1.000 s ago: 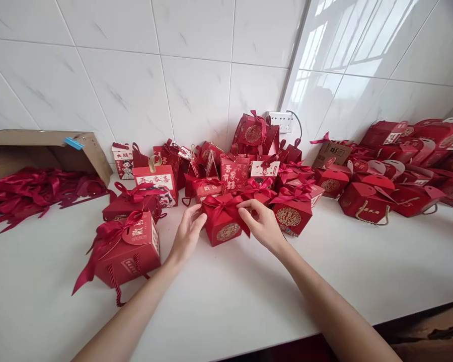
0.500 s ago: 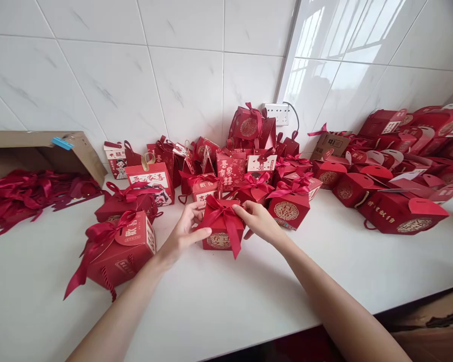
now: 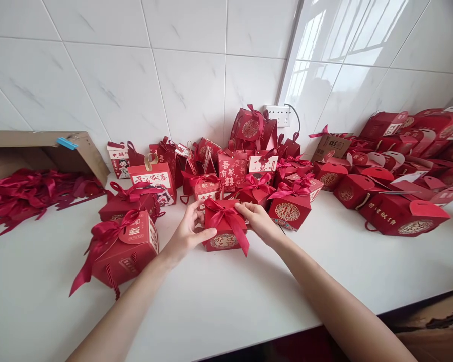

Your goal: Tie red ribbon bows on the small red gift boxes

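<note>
Small red gift box w/ a satin bow (image 3: pixel 223 231) sits upright on the white table (image 3: pixel 211 311), approx centre, btwn both hands. Bow's on top, one ribbon tail hangs down the front over the gold round print on that side.

L hand (image 3: pixel 189 230) is at the box's left side: fingers half curled, thumb stretched out w/ its tip at the front left edge. Def close around that side, but can't tell if it's actually gripping. R hand (image 3: pixel 255 221) is at the far right top corner, thumb + index nearly together, other fingers bent & mostly hidden. Can't tell if they've got ribbon or just box edge.

Near left there's a bigger red box w/ a bow (image 3: pixel 124 251), twisted rope handle (image 3: pixel 111 279) hanging off its front. Just behind it, a flat-topped red box w/ a bow (image 3: pixel 109 208). Just right of the R hand, a red box w/ a gold medallion (image 3: pixel 289 213), bow on top too.

Far left: cardboard carton (image 3: pixel 96 158) w/ a heap of red ribbons (image 3: pixel 41 198) spilling out its open side. Far right, loads more red boxes, incl. a long one w/ gold lettering (image 3: pixel 396 213) nearest. Power strip (image 3: pixel 278 115) by the tiled wall (image 3: pixel 192 95), far side.
</note>
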